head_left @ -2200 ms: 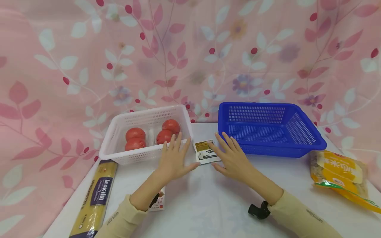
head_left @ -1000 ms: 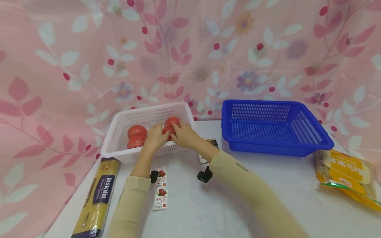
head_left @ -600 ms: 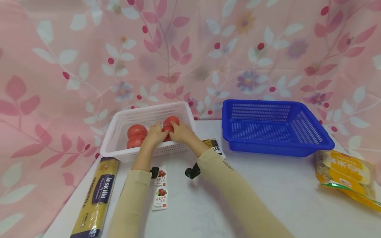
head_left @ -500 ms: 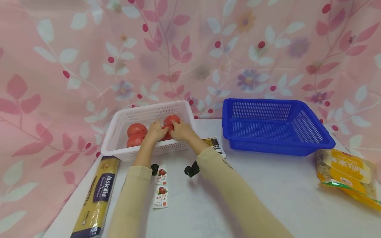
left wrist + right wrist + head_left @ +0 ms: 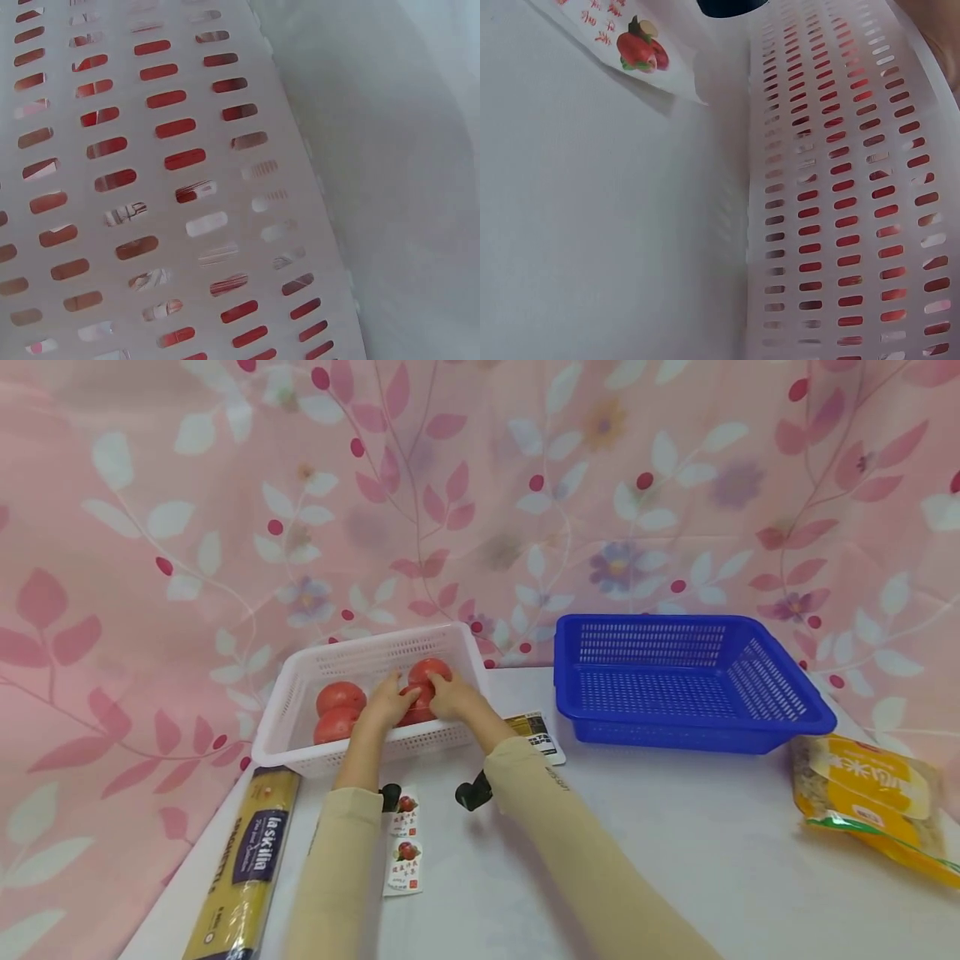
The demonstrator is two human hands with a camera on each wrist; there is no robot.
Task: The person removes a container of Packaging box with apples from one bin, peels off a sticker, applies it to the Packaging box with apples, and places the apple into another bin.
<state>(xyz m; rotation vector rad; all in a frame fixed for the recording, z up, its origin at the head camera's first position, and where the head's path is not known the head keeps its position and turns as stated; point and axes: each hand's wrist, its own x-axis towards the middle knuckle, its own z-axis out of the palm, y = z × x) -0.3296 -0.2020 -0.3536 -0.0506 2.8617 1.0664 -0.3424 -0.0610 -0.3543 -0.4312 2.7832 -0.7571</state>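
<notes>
A white plastic basket (image 5: 273, 718) at the left holds two pairs of red, round fruits, apples or tomatoes. My left hand (image 5: 386, 702) and right hand (image 5: 456, 697) reach over its front rim from either side of the right-hand pair of red fruits (image 5: 418, 703). Both thumbs lie on the front fruit, and the other fingers go down along the sides, partly hidden. The left-hand pair of red fruits (image 5: 337, 724) lies untouched. Both wrist views face the basket's slotted wall (image 5: 169, 217), with red showing through the slots. Neither wrist view shows the fingers' hold.
A blue basket (image 5: 697, 722) stands at the right, a yellow bag (image 5: 870, 785) beyond it. A spaghetti pack (image 5: 247, 860) lies at the left. Fruit-printed labels (image 5: 405, 860) lie under the left wrist, and a small printed packet (image 5: 536, 735) sits between the baskets.
Both hands have gone from spread above the table by the packet into the white basket, taking hold of the right-hand pair of fruits. In the last half second they have barely moved.
</notes>
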